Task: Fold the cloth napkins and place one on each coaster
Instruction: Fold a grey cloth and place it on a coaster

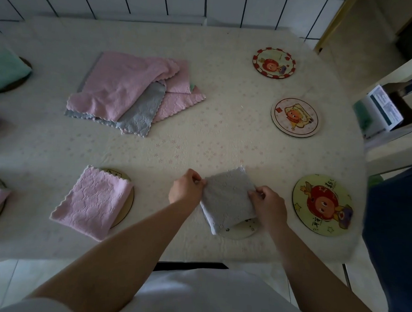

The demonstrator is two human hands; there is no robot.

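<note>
**Q:** White tiled wall at the back, pale flower-print tablecloth point(201, 141) over the table — what are the fingers doing?

**A:** Both hands pinch the folded grey napkin point(228, 199). Left hand point(186, 186) has thumb and fingers closed on its left edge; right hand point(267, 205) has fingers closed on its right edge.

**Q:** Where does that napkin sit?

**A:** Between the two hands, lying over a pale coaster point(240, 229) whose rim peeks out just below the right fingers.

**Q:** And just outside the hands?

**A:** Right of the right hand, near it, a bare yellow coaster point(323, 205) with a red cartoon figure. Left of the left hand, a folded pink napkin point(92, 202) rests on another coaster point(125, 199), covering most of it.

**Q:** Further out?

**A:** Beyond the right fingers, two more bare coasters: a cream one point(295, 117) and, farthest, a red-rimmed one point(274, 62). Beyond the left fingers, well apart, a loose pile of pink and grey napkins point(130, 91). At the far left edge, a green napkin point(5, 69) and pink ones lie on coasters, partly cut off
</note>
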